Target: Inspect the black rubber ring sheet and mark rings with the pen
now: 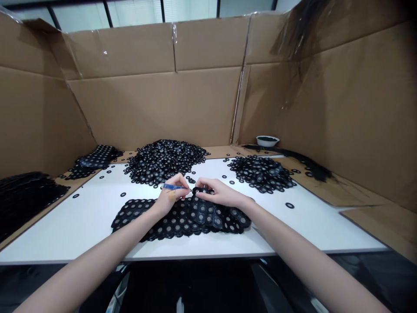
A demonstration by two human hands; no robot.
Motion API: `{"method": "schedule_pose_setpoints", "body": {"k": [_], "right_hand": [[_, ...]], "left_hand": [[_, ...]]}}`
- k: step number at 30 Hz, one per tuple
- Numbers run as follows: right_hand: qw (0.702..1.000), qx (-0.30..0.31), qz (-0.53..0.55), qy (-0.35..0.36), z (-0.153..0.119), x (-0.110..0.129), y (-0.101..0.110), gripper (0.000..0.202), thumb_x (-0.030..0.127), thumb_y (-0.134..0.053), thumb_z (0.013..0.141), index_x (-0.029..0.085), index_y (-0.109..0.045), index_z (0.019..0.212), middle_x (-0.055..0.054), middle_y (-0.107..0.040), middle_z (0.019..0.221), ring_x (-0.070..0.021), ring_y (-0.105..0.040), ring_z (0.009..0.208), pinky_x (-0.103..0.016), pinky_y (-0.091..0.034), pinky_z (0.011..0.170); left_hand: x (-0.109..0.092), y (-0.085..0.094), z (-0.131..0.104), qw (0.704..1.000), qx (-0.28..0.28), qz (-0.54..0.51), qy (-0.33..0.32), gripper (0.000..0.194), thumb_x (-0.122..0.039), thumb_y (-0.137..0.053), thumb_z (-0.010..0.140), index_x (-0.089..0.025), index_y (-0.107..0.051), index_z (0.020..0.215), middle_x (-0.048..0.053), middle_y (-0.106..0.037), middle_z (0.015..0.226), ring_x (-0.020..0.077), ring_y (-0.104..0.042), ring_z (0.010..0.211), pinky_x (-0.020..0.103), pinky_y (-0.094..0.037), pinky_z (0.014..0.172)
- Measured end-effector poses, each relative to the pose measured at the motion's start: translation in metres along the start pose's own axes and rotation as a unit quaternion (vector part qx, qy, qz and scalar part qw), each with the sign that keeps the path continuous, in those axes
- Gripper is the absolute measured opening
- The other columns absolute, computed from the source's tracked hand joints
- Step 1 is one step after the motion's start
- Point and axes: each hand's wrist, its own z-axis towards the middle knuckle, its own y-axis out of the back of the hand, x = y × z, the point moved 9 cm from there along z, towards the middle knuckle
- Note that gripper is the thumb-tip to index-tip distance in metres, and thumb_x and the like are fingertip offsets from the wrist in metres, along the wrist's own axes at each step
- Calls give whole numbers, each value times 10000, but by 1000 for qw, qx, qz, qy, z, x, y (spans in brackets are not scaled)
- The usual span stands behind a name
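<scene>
A blue pen-like tool point(172, 187) is pinched in my left hand point(172, 194), its thin tip pointing right. My right hand point(215, 192) grips the raised upper edge of a sheet of joined black rings point(177, 224) between thumb and fingers. The tool's tip meets this edge close to my right fingertips. The rest of the sheet lies on the white board, partly folded over itself at the right, below both hands. What exactly the tip touches is too small to tell.
Behind my hands is a large heap of black rings point(163, 158), with a smaller heap point(262, 173) to the right. Dark sheets point(97, 156) lie at the left. A white bowl point(267, 141) and black strands point(302, 161) sit back right. Cardboard walls point(146, 108) surround the white board point(81, 217).
</scene>
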Motion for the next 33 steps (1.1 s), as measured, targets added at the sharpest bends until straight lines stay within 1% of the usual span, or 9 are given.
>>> {"method": "schedule_pose_setpoints", "body": {"k": [4, 8, 12, 15, 22, 27, 33], "right_hand": [[1000, 8, 12, -8, 2, -3, -2, 160, 313, -494, 849, 167, -553, 874, -20, -589, 839, -146, -512, 748, -259, -405, 697], [1000, 8, 17, -14, 2, -7, -3, 165, 312, -505, 841, 159, -564, 834, -16, -586, 782, -139, -505, 708, -255, -407, 676], [999, -3, 20, -30, 2, -12, -3, 159, 308, -540, 815, 159, -559, 866, -21, -584, 810, -137, -505, 705, -257, -411, 671], [999, -1, 21, -36, 2, -14, -4, 138, 293, -542, 809, 164, -552, 858, -24, -584, 827, -141, -509, 724, -264, -416, 687], [999, 18, 23, -43, 2, -21, -7, 78, 225, -561, 777, 158, -574, 813, -23, -594, 812, -137, -504, 720, -263, -413, 683], [998, 23, 39, -53, 3, -25, -9, 76, 209, -565, 763, 146, -580, 802, -24, -604, 798, -133, -512, 700, -259, -415, 668], [998, 28, 44, -47, 3, -25, -11, 64, 190, -550, 764, 143, -580, 795, -28, -611, 795, -135, -530, 712, -263, -427, 681]], "left_hand": [[-2, -5, -1, 999, 23, 22, -9, 102, -183, -603, 665, -143, -512, 645, -32, -501, 585, 91, -450, 538, 204, -313, 507], [-7, -8, -2, 997, 35, 64, -38, 106, -191, -591, 683, -140, -520, 624, -23, -501, 612, 110, -452, 596, 225, -329, 575], [-10, -10, -2, 992, 43, 100, -56, 101, -194, -577, 705, -141, -530, 633, -13, -520, 648, 128, -459, 653, 238, -335, 635], [-11, -12, -3, 990, 54, 114, -60, 100, -193, -572, 716, -140, -539, 638, -6, -536, 662, 135, -476, 671, 243, -343, 659], [-13, -23, -8, 977, 98, 170, -81, 117, -186, -540, 758, -139, -556, 652, -3, -558, 673, 133, -491, 676, 230, -351, 658], [-14, -27, -10, 965, 110, 214, -105, 118, -166, -508, 783, -145, -545, 673, -3, -572, 694, 134, -509, 687, 225, -358, 661], [-14, -32, -10, 954, 126, 243, -126, 112, -175, -490, 803, -155, -544, 707, 2, -580, 730, 136, -521, 702, 224, -371, 665]]}}
